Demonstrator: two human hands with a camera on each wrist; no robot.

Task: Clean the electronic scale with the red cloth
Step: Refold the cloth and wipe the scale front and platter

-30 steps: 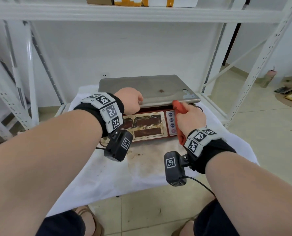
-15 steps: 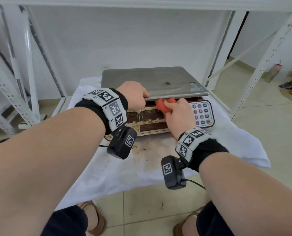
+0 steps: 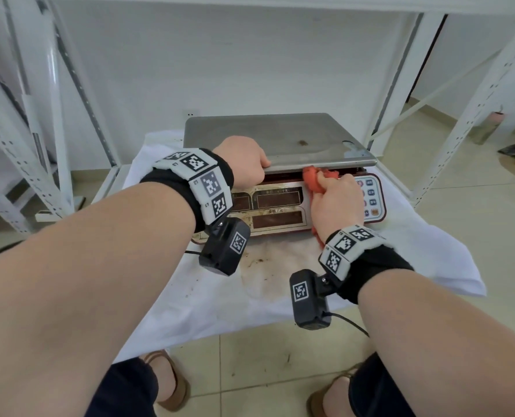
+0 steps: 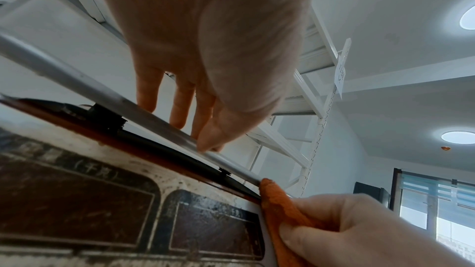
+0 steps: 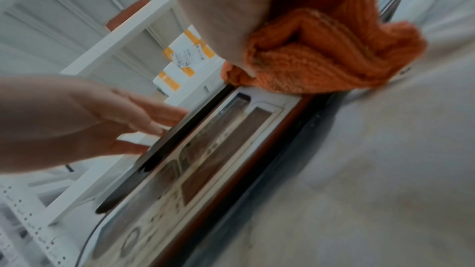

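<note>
The electronic scale has a steel pan (image 3: 280, 136), a dirty display panel (image 3: 277, 200) and a keypad (image 3: 372, 197), and stands on a white sheet. My left hand (image 3: 260, 165) holds the pan's front edge, fingers on top (image 4: 180, 109) and thumb against the rim. My right hand (image 3: 331, 188) grips the bunched red cloth (image 3: 311, 182) and presses it into the gap under the pan's front edge, between display and keypad. The cloth (image 4: 280, 206) meets the rim in the left wrist view. It bulges from my fist (image 5: 321, 48) in the right wrist view.
The stained white sheet (image 3: 220, 296) hangs over a low platform. White metal shelf uprights stand at left (image 3: 54, 115) and right (image 3: 475, 115). Yellow-and-white boxes (image 5: 185, 54) sit on a shelf above. My sandalled feet (image 3: 172, 383) are on the tiled floor below.
My right hand slid the cloth left along the gap under the pan, then back right towards the keypad. The left hand stayed on the pan's edge.
</note>
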